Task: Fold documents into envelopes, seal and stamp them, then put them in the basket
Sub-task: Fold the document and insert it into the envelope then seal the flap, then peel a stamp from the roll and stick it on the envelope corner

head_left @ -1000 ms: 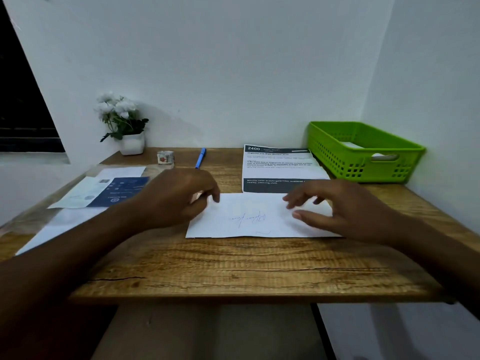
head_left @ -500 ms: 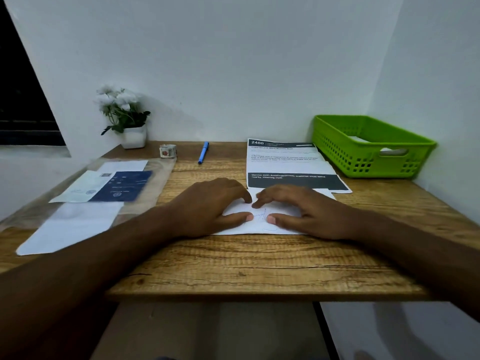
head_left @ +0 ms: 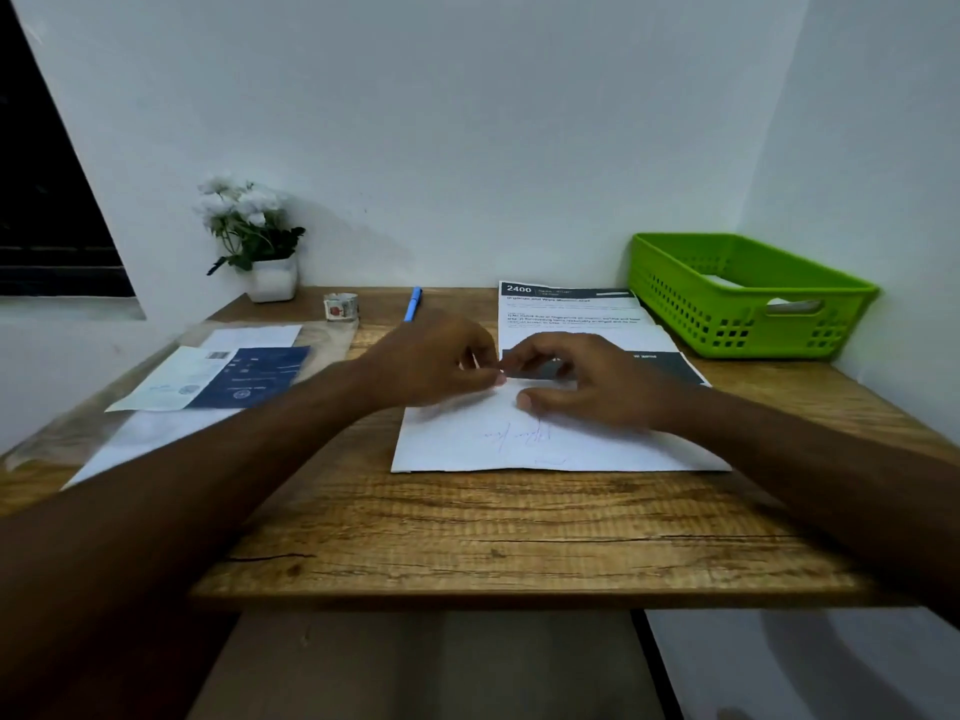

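Head view: the printed sheet (head_left: 566, 324) at the back of the table (head_left: 467, 532) carries "2400" in white on its dark header; the lines under it are too small to read. The white document (head_left: 467, 444) lies flat near the front edge, just before that sheet, with a blue pen scrawl that cannot be read. The blue leaflet (head_left: 254, 376) on the left has only blurred print.

The left hand (head_left: 436, 361) has its fingers curled and pinches the document's far edge, a sliver of white showing between them. The right hand (head_left: 587, 381) is bent over the same edge, thumb lying on the paper; whether it grips cannot be told. The fingertips of the two hands nearly meet.

Half a second ago both hands lay flat on the document and hid most of it; now they are at its far edge and the scrawl shows.

The green basket (head_left: 748, 324) stands at the right rear, well apart from the document.
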